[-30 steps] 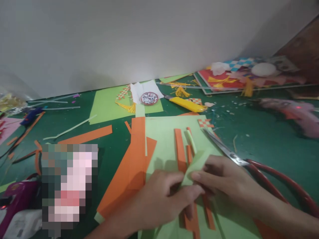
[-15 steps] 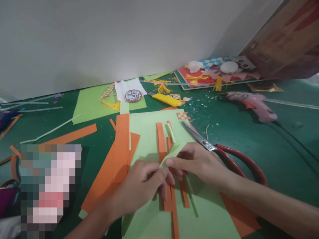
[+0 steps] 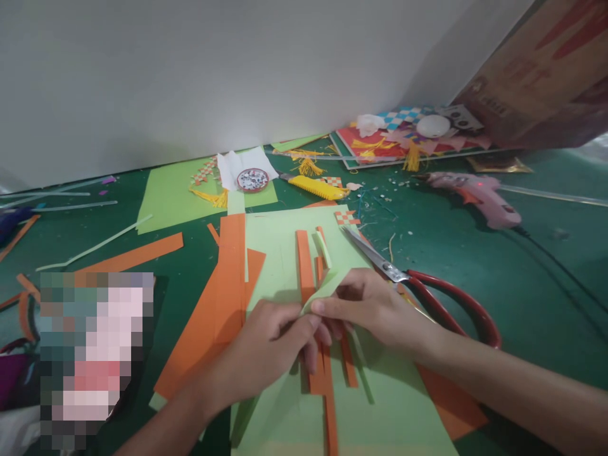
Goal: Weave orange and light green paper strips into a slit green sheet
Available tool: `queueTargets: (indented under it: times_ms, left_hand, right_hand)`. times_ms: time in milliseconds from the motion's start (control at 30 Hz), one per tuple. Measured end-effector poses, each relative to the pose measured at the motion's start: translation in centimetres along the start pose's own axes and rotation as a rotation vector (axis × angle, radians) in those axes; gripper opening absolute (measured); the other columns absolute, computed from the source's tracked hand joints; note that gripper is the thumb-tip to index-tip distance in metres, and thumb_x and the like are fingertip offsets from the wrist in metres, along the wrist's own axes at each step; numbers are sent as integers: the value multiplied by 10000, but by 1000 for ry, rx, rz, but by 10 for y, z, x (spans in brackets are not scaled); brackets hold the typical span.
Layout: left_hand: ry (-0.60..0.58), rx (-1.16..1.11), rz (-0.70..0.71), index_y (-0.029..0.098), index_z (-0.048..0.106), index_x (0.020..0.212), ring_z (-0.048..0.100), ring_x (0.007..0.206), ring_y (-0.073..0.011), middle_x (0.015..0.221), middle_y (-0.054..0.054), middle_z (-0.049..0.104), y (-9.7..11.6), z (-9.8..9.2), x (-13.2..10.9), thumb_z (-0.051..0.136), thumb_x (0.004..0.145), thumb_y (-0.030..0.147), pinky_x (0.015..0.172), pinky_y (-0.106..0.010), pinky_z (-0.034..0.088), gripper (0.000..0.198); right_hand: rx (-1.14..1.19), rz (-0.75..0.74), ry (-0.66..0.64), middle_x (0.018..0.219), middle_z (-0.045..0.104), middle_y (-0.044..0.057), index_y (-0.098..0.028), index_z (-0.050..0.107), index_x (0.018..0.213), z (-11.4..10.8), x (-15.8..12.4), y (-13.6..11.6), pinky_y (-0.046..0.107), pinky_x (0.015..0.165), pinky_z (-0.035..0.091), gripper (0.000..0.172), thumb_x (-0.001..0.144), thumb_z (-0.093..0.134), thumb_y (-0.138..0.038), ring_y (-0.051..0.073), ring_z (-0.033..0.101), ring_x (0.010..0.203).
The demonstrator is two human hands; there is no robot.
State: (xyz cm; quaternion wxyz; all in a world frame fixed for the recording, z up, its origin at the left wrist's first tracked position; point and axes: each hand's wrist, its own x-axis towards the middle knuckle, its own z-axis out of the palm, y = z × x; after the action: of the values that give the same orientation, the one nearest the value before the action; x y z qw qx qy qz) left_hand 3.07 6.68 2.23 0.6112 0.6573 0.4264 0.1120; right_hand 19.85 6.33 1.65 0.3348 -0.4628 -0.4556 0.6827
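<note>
Between both hands is a light green paper strip, folded or bent along its length. My left hand pinches its near end with thumb and fingers. My right hand grips it close beside, thumb tip next to the left thumb. Beneath them lie orange paper strips and narrow green strips on a light green paper sheet. Scissors with red handles rest just right of my right hand, blades partly over the sheet. A small orange-and-green woven paper piece sits by the scissor tips.
Orange paper lies to the left. A blurred-out rectangular object is at the lower left. Farther back are a yellow utility knife and a round dish of small bits. A pink glue gun with a cord lies right.
The view has shifted slightly. Both hands keep their pinch on the green strip, with hardly any movement of fingers or paper.
</note>
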Motion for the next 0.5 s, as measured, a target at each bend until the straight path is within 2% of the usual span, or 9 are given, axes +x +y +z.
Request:
queueTargets:
  times_ms: [233,500]
  left_hand:
    - [10,9,10,170,536,597,582,582,-123,553,-10,611,0,2,-1,363,896,241,584,-216,442,352]
    - [0,-47,15,169,518,634,558,515,-104,508,17,564,2,2,-2,358,909,247,552,-210,422,327]
  right_hand:
    - [12,-18,23,415,530,-17,-147,543,476,1,0,1,205,400,321,348,602,786,-363,72,460,404]
    - [-59,-46,14,430,536,-11,-142,545,494,0,2,3,210,413,325,362,637,754,-401,74,465,414]
